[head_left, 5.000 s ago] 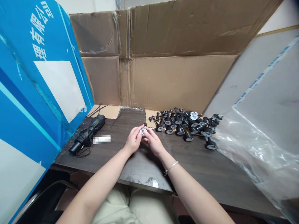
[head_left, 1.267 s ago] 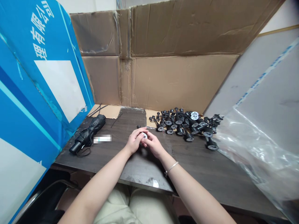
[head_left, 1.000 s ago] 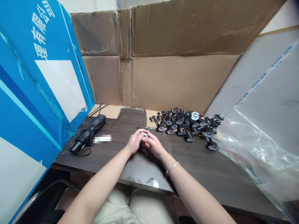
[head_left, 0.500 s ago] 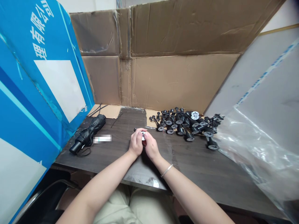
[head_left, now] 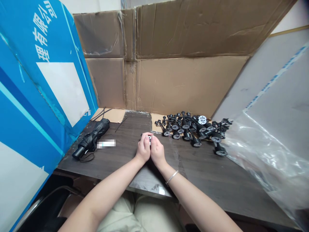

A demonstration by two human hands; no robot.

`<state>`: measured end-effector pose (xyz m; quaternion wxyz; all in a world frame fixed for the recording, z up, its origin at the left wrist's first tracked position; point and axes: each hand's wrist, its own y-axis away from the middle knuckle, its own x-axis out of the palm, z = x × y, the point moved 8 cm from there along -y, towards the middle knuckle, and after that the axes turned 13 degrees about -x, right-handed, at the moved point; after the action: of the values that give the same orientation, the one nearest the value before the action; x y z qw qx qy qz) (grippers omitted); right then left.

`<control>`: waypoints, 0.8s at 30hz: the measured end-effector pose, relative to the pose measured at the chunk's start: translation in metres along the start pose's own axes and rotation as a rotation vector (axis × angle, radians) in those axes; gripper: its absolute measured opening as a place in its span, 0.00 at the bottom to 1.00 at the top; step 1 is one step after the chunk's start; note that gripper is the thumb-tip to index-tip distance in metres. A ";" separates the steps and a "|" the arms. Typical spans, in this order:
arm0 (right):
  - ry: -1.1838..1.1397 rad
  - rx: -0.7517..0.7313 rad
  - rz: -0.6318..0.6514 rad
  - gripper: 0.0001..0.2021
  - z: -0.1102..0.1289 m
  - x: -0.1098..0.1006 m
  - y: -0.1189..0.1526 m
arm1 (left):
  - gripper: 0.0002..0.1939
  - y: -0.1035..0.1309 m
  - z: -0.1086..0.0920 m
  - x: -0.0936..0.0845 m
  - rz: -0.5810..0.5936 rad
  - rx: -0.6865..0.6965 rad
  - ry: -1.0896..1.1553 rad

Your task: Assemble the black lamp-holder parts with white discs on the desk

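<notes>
Holds a disc (head_left: 150,139) between left hand (head_left: 144,149) and right hand (head_left: 157,153), with both curled closely round it, hiding all but a sliver of white face. Shows a black tip (head_left: 141,135) past the left hand, otherwise covered. Has overlapping black parts (head_left: 186,136) right of the right hand, umbrella (head_left: 91,138) and pixelated label (head_left: 106,144) left of the left.

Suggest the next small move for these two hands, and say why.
I'd probably ease the thumbs slightly apart to check the white-faced piece. The left hand and right hand close around it from both sides, so only a sliver of its face shows, whereas the pale faces in the pile of black parts lie in plain view.
</notes>
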<state>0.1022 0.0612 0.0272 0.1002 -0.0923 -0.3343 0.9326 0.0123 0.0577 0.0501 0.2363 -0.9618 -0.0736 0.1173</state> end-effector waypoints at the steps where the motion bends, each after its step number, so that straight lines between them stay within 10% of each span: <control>1: -0.005 0.001 -0.004 0.19 0.000 0.000 0.000 | 0.17 0.000 0.001 0.000 0.003 -0.006 0.009; 24: -0.118 -0.012 -0.046 0.17 0.003 0.004 -0.001 | 0.19 -0.004 0.003 0.000 0.004 0.033 0.010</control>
<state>0.0978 0.0611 0.0299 0.1014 -0.0300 -0.3474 0.9318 0.0115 0.0625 0.0491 0.2522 -0.9585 -0.0683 0.1142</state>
